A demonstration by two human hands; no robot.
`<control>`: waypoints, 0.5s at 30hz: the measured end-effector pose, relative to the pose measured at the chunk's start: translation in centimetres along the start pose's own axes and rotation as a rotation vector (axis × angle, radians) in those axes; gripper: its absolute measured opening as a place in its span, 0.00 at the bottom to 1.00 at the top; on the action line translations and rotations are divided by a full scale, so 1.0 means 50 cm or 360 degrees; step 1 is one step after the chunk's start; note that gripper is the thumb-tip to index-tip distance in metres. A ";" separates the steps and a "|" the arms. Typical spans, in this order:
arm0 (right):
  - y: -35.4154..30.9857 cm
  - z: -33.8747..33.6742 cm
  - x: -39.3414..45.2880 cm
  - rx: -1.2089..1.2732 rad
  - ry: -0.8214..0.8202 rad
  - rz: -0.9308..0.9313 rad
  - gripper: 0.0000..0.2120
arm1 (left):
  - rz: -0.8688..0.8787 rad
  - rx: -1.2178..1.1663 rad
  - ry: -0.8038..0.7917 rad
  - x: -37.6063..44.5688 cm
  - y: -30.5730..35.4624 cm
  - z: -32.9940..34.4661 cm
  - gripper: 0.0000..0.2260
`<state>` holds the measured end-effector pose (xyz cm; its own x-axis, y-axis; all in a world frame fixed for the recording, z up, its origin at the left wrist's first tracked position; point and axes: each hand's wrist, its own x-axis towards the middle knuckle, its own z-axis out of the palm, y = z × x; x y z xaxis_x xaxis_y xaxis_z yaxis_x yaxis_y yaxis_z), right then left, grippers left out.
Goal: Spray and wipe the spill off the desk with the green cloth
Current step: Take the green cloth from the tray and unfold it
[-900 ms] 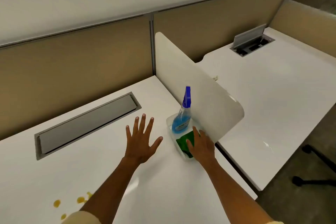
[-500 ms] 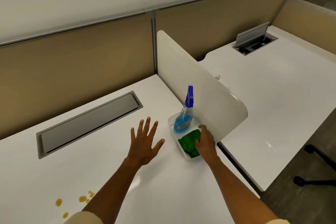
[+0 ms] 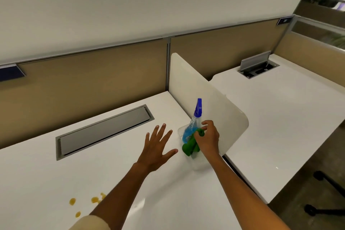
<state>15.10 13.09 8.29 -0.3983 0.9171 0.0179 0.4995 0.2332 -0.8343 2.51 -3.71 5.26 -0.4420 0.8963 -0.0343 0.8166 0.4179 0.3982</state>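
My right hand [image 3: 208, 137] grips the green cloth [image 3: 190, 145], which hangs bunched above a clear plastic tray [image 3: 199, 165] beside the white divider. A spray bottle [image 3: 194, 123] with blue liquid and a blue nozzle stands upright in the far end of that tray, just left of my right hand. My left hand [image 3: 156, 147] hovers flat over the white desk [image 3: 112, 164], fingers spread, holding nothing, a short way left of the tray. The spill [image 3: 94, 200] is several small yellow blobs near the desk's front edge, partly hidden by my left forearm.
A grey closed cable hatch [image 3: 104, 130] is set in the desk at the back left. A white curved divider [image 3: 211, 104] separates this desk from the neighbouring desk [image 3: 289, 114], which has an open cable hatch [image 3: 257, 67]. Tan partition panels run behind. A chair base [image 3: 324, 192] stands at the lower right.
My right hand has closed on the green cloth and lifted it up out of the tray. My left hand stays spread over the desk. The view has shifted slightly.
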 end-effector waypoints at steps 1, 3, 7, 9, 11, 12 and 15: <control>-0.018 -0.003 -0.011 0.0029 0.0017 -0.0031 0.20 | 0.0028 -0.0013 0.0030 -0.007 0.006 -0.009 0.38; -0.054 -0.007 -0.036 0.0095 0.0045 -0.0112 0.20 | 0.0080 -0.0048 0.0074 -0.021 0.019 -0.029 0.39; -0.121 -0.001 -0.089 0.0207 0.0062 -0.0190 0.20 | 0.0172 -0.0156 0.0217 -0.055 0.032 -0.065 0.32; -0.150 0.007 -0.114 0.0240 0.0044 -0.0202 0.20 | 0.0189 -0.0222 0.0288 -0.075 0.029 -0.083 0.27; -0.175 0.020 -0.142 0.0250 0.0006 -0.0226 0.19 | 0.0182 -0.0322 0.0350 -0.101 0.022 -0.103 0.22; -0.186 0.030 -0.156 0.0264 -0.0017 -0.0237 0.19 | 0.0172 -0.0364 0.0381 -0.115 0.016 -0.114 0.19; -0.214 0.061 -0.195 0.0288 -0.0066 -0.0237 0.19 | 0.0120 -0.0433 0.0498 -0.155 -0.009 -0.145 0.13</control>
<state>11.28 0.66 15.37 -0.4905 0.8619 0.1283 0.2883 0.2994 -0.9095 2.86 -11.95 11.99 -0.5108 0.8170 0.2677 0.7417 0.2613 0.6178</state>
